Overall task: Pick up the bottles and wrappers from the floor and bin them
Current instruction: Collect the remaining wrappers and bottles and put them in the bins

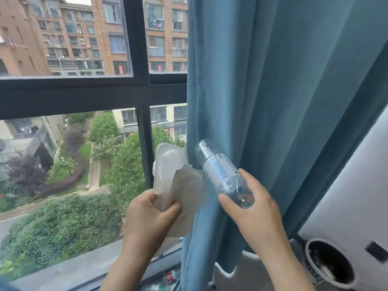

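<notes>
My right hand [252,208] grips a clear plastic bottle [218,166] near its neck, bottom end pointing up and away against the blue curtain. A clear plastic container and translucent wrappers [174,175] are bunched together in my left hand [151,213], held up in front of the window. Low on the floor by the window frame lie more bottles and a red-labelled piece of litter [171,277], partly hidden by my left arm. A white mesh bin [327,263] with a dark inside stands at the lower right.
A tall window with a dark frame [84,91] fills the left, showing buildings and trees outside. A blue curtain [283,101] hangs down the middle and right. A white wall or surface [357,185] lies right of the curtain, above the bin.
</notes>
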The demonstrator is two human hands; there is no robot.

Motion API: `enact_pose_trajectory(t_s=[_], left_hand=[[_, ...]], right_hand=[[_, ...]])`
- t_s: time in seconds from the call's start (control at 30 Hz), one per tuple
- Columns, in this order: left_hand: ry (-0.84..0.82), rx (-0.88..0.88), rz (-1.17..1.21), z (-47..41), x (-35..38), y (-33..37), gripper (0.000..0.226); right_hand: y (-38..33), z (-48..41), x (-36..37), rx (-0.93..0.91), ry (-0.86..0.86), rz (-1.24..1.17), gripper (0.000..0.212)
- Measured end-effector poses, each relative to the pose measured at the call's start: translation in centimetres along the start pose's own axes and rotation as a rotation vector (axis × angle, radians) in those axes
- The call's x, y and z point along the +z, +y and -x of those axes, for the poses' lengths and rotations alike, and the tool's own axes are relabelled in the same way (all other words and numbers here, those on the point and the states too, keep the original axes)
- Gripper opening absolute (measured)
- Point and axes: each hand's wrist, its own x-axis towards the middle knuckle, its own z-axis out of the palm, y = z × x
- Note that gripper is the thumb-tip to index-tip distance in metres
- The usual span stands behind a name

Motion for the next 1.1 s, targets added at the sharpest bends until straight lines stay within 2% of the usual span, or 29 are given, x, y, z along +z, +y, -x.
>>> enact_pose_trajectory(t_s=[0.07,0.23,0.4,0.47,0.57,0.63,0.7,0.87,1.1], left_hand=[[-0.058,0.030,0.026,0.0,0.3,-0.4,0.043],[-0.232,0.079,0.084,1.5,1.4,-0.6,0.028],[-0.357,0.187,0.085,3.5,3.8,0.3,0.040],[-0.411,0.225,0.119,4.5,5.1,1.2,0.041],[-0.458,0.273,0.145,5.9,7.4,2.7,0.043],[-0.495,0.283,0.157,6.7,8.9,3.7,0.045],[-0.533,0.285,0.175,7.5,10.3,4.8,0.045],[-0.649,0.287,0.213,9.1,15.0,7.8,0.045],[-0.696,0.322,0.216,11.7,22.5,13.3,0.042]], right_hand=[[0.0,1.5,-0.2,0.039,0.055,0.015,0.069],[0.6,5.5,-1.4,0.133,0.181,0.059,0.071],[1.3,8.6,-4.3,0.211,0.300,0.092,0.068],[1.5,9.7,-5.7,0.243,0.349,0.091,0.061],[2.4,10.9,-8.0,0.284,0.416,0.100,0.038],[3.1,11.3,-9.4,0.311,0.464,0.096,0.040],[3.9,11.7,-10.7,0.336,0.519,0.096,0.053],[6.5,12.1,-14.9,0.356,0.603,0.086,0.049],[11.6,10.9,-22.6,0.368,0.677,0.069,0.041]])
